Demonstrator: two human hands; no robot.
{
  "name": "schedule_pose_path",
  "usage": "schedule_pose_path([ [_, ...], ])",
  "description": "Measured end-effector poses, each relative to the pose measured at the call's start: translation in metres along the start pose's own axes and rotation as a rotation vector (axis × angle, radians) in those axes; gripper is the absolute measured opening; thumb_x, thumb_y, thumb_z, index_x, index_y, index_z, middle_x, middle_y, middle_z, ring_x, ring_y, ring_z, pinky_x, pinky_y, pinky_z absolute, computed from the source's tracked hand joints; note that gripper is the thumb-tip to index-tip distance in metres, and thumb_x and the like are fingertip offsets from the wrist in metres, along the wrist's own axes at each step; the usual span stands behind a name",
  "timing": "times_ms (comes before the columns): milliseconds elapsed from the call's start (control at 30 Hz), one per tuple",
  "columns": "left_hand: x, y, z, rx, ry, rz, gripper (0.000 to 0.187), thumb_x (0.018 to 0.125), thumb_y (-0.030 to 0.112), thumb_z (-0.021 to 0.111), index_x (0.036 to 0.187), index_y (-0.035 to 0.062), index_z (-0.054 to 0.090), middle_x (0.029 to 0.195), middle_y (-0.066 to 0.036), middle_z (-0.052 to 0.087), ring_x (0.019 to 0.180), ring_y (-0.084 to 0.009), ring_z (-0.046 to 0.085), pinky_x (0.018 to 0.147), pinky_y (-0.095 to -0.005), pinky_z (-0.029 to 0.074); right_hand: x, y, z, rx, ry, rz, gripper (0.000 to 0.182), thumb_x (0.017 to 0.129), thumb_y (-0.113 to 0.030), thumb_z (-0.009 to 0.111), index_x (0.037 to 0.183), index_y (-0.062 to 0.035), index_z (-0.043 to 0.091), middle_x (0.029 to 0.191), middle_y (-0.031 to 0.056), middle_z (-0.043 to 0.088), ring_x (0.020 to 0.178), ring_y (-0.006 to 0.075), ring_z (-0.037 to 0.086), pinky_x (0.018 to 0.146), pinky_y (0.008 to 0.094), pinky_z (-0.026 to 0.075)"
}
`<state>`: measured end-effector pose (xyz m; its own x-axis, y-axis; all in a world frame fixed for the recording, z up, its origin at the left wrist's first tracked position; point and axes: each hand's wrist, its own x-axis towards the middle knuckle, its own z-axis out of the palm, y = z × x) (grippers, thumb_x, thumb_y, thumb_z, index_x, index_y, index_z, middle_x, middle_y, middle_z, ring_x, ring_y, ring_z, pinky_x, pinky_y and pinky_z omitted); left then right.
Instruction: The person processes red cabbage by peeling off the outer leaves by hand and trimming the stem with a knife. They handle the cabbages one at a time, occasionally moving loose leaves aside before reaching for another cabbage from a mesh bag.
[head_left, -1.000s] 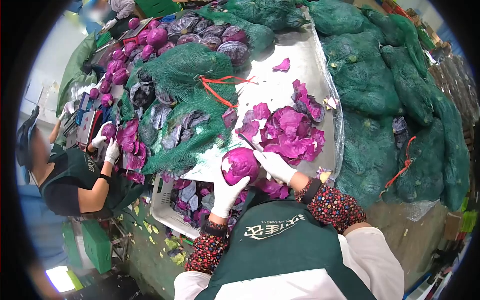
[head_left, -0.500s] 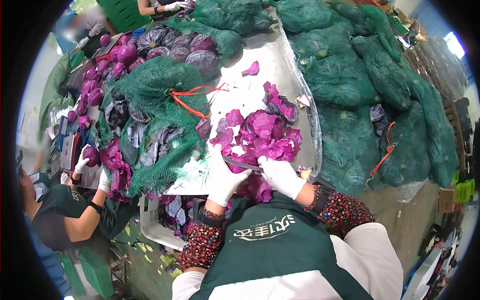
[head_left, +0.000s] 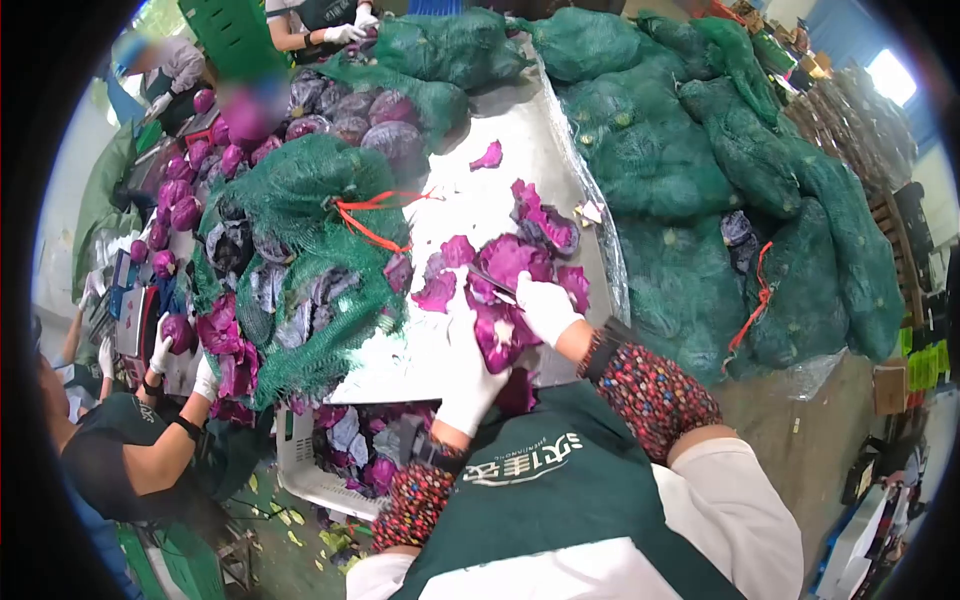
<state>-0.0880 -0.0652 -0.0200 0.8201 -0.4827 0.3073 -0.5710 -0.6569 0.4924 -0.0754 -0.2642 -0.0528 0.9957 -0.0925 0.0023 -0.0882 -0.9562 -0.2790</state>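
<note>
My right hand [head_left: 548, 312], in a white glove, is closed around a knife [head_left: 492, 283], its dark blade pointing up and left over purple leaves. My left hand [head_left: 466, 365], also gloved, curls along the left side of a red cabbage [head_left: 500, 338] with its pale cut stem end showing. Its thumb lies under the cabbage, and the fingers reach up beside it. Loose red cabbage leaves [head_left: 438, 290] lie around both hands on the metal table [head_left: 480, 205]. A darker-edged leaf piece [head_left: 548, 225] rests beyond them.
Green mesh sacks [head_left: 650, 165] of cabbages line the right side. An opened sack [head_left: 310, 180] with a red tie lies left. Below the table edge is a white crate [head_left: 300, 465] of leaves. At left, a co-worker's gloved hand holds a red cabbage [head_left: 178, 335]; others work farther back.
Both hands have shifted; the knife now tilts up and left instead of lying nearly level. A cabbage with a pale stem end has come into view between my hands.
</note>
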Motion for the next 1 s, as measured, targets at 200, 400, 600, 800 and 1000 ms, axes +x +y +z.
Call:
schedule_pose_path([
  [200, -0.016, -0.046, -0.036, -0.276, -0.138, -0.197, 0.112, 0.056, 0.031, 0.091, 0.143, -0.0029, 0.029, 0.133, -0.025, 0.044, 0.13, -0.0411, 0.039, 0.109, -0.0461, 0.035, -0.024, -0.02, -0.035, 0.463, -0.092, 0.028, 0.041, 0.095, -0.021, 0.054, 0.128, 0.0019, 0.047, 0.081, 0.0204, 0.062, 0.067, 0.0315, 0.065, 0.062, 0.043, 0.053],
  [400, -0.017, -0.024, -0.024, -0.109, -0.011, -0.141, 0.109, 0.055, 0.032, 0.091, 0.141, -0.0014, 0.033, 0.131, -0.023, 0.046, 0.125, -0.041, 0.042, 0.106, -0.0488, 0.035, -0.064, -0.076, -0.049, 0.36, -0.218, -0.036, 0.047, 0.102, -0.025, 0.039, 0.139, 0.0038, 0.04, 0.104, 0.0291, 0.064, 0.073, 0.0302, 0.066, 0.059, 0.0428, 0.054],
  [600, -0.008, -0.001, -0.013, -0.04, 0.036, -0.152, 0.091, 0.064, 0.026, 0.082, 0.139, -0.0022, 0.038, 0.133, -0.021, 0.047, 0.12, -0.0405, 0.045, 0.103, -0.0489, 0.036, -0.065, -0.071, -0.034, -0.009, -0.143, -0.244, 0.045, 0.095, -0.019, 0.045, 0.139, -0.0096, 0.049, 0.128, 0.0292, 0.054, 0.082, 0.0266, 0.07, 0.063, 0.041, 0.057],
  [800, 0.002, 0.015, -0.006, 0.128, 0.059, -0.192, 0.093, 0.063, 0.031, 0.082, 0.138, -0.002, 0.04, 0.133, -0.02, 0.048, 0.119, -0.0399, 0.047, 0.103, -0.049, 0.037, -0.048, -0.057, -0.022, -0.067, -0.039, -0.246, 0.044, 0.089, -0.015, 0.051, 0.133, -0.0078, 0.051, 0.131, 0.0263, 0.051, 0.074, 0.0265, 0.068, 0.062, 0.0396, 0.057],
  [1000, 0.0, 0.031, 0.003, 0.185, -0.045, -0.292, 0.095, 0.062, 0.035, 0.085, 0.137, -0.0011, 0.04, 0.135, -0.02, 0.046, 0.126, -0.0412, 0.041, 0.104, -0.0511, 0.035, -0.016, -0.006, 0.011, -0.059, -0.097, -0.12, 0.032, 0.098, -0.018, 0.04, 0.122, -0.0033, 0.053, 0.095, 0.0199, 0.064, 0.079, 0.036, 0.067, 0.067, 0.0475, 0.054],
])
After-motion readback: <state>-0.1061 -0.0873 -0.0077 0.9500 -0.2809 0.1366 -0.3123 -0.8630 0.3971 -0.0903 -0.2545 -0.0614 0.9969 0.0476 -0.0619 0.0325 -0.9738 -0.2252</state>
